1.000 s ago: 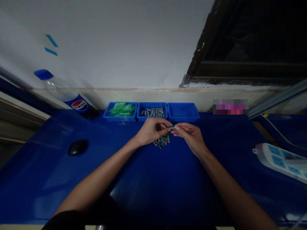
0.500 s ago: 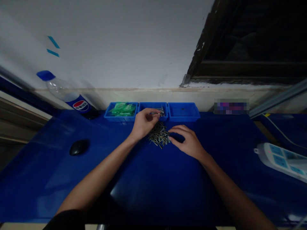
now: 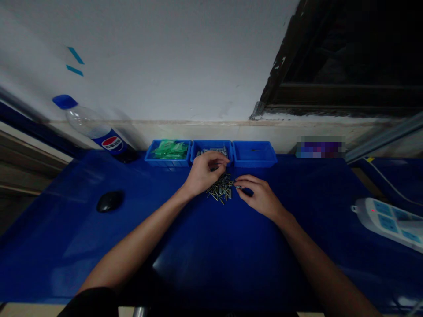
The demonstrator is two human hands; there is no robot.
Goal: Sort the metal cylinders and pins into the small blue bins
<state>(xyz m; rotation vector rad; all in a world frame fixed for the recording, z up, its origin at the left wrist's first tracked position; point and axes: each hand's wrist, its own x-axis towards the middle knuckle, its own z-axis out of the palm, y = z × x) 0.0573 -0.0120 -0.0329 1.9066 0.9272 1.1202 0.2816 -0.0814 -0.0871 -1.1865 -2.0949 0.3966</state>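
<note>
A pile of small metal pins [image 3: 220, 189] lies on the blue table [image 3: 211, 246], just in front of three blue bins. My left hand [image 3: 205, 173] hovers over the pile's far edge, fingers curled at the rim of the middle bin [image 3: 211, 152], which holds grey metal sleeves. What its fingers hold, if anything, is hidden. My right hand [image 3: 257, 193] rests to the right of the pile, thumb and forefinger pinched on a small metal piece [image 3: 238, 187].
The left bin [image 3: 168, 153] holds green packets; the right bin [image 3: 254, 155] looks nearly bare. A Pepsi bottle [image 3: 95, 130] lies at the back left, a black mouse [image 3: 109, 201] on the left, a white power strip [image 3: 390, 222] at the right edge.
One second ago both hands met over the pile on a small part. The left hand then reached to the middle bin and has drawn back a little. The right hand dropped to the pile and pinched a piece.
</note>
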